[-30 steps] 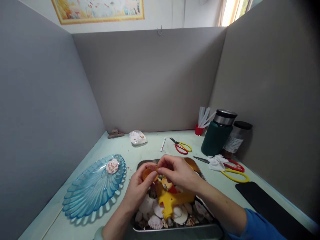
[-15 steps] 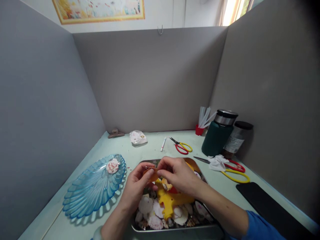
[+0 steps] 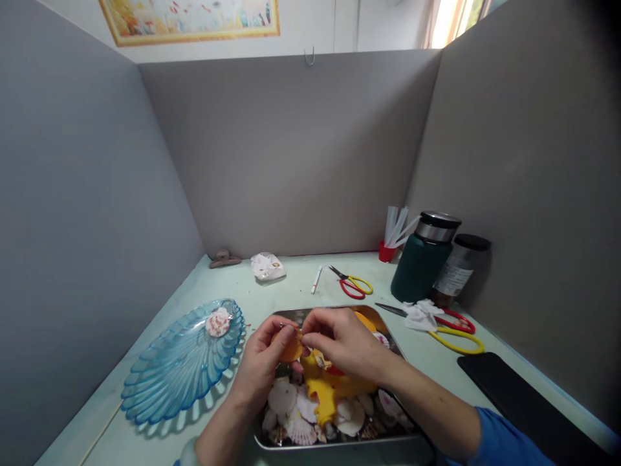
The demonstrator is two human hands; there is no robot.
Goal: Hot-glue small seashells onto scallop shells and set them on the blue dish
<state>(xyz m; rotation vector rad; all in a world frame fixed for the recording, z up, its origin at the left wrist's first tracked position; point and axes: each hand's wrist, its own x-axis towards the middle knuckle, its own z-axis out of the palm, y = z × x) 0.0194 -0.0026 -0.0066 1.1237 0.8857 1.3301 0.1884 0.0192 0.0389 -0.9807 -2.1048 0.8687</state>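
My left hand [image 3: 264,366] pinches a small orange shell [image 3: 291,349] above a metal tray [image 3: 334,443]. My right hand [image 3: 342,343] meets it from the right, fingertips pinched at the shell's upper edge on something too small to make out. Below both hands the tray holds several scallop shells [image 3: 301,417] and a yellow glue gun [image 3: 330,395]. To the left lies a blue shell-shaped glass dish [image 3: 179,366] with one red-and-white shell [image 3: 218,321] in it.
Grey partition walls close in the pale green table on three sides. At the back lie red-and-yellow scissors [image 3: 353,285], a marker [image 3: 316,279] and a crumpled wrapper [image 3: 266,266]. To the right stand a green flask [image 3: 423,259], a jar [image 3: 458,268], larger scissors [image 3: 449,330], and a black pad [image 3: 524,404].
Both hands have sunk slightly toward the tray, still pinched together on the orange shell, which has turned a little in the left fingers.
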